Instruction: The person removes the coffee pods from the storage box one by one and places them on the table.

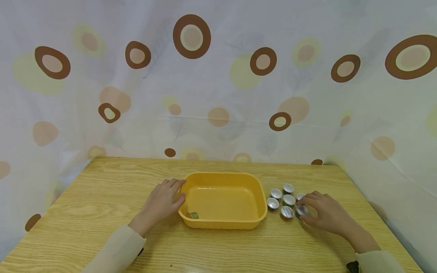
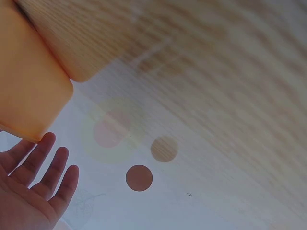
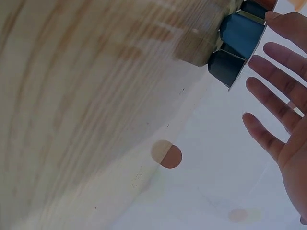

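Observation:
A yellow plastic basin (image 1: 223,224) stands on the table, with one small green coffee capsule (image 1: 194,215) lying in its near left corner. My left hand (image 1: 162,204) rests its fingertips and thumb on the basin's left rim; the left wrist view has those fingers extended below the basin wall (image 2: 29,72). To the right of the basin, several silver-lidded coffee capsules (image 1: 287,212) sit close together, lids up. Over the rightmost ones is my right hand (image 1: 326,212), thumb and fingers on either side of one capsule (image 1: 302,211). The right wrist view has a blue capsule (image 3: 242,36) beside the spread fingers.
The wooden table (image 1: 102,197) extends around the basin and capsules. A patterned cloth (image 1: 218,76) hangs behind the table's back edge and along both sides.

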{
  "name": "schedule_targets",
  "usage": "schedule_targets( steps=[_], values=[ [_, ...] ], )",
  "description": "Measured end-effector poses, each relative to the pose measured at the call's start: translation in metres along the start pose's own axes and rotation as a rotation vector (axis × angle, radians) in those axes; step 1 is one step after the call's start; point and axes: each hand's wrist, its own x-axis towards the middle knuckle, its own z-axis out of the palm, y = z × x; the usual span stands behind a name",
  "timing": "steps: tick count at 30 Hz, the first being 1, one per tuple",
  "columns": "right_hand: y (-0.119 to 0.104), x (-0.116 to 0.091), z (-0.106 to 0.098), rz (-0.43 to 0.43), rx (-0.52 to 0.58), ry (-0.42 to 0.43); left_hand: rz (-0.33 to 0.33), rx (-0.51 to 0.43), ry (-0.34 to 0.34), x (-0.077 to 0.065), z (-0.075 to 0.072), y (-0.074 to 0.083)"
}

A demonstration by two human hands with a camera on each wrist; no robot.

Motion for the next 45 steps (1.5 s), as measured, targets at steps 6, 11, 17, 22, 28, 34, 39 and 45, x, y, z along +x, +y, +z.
schedule_targets(
  steps=[6, 11, 17, 22, 28, 34, 39, 45],
  values=[
    [-0.001, 0.003, -0.002, -0.005, 0.014, 0.005, -0.002, -0.001, 0.0, 0.0, 0.0, 0.0],
    [-0.003, 0.008, -0.004, -0.009, 0.029, 0.015, -0.003, -0.002, -0.002, 0.0, 0.0, 0.0],
    [-0.005, 0.018, -0.006, -0.041, 0.028, 0.035, -0.001, -0.003, -0.001, 0.0, -0.001, 0.0],
    [-0.009, 0.025, -0.009, -0.064, 0.045, 0.034, -0.011, -0.007, -0.008, 0.0, -0.001, 0.001],
    [-0.013, 0.035, -0.007, -0.135, 0.035, 0.065, -0.015, -0.009, -0.01, 0.0, -0.001, 0.001],
    [-0.021, 0.045, -0.006, -0.168, 0.047, 0.078, -0.011, 0.002, -0.01, 0.0, 0.0, 0.0],
    [-0.027, 0.053, -0.004, -0.176, 0.049, 0.083, -0.007, -0.002, -0.002, 0.0, 0.0, 0.0],
    [-0.033, 0.062, -0.001, -0.175, 0.034, 0.066, 0.0, -0.002, 0.008, 0.0, 0.0, 0.0]
  ],
)
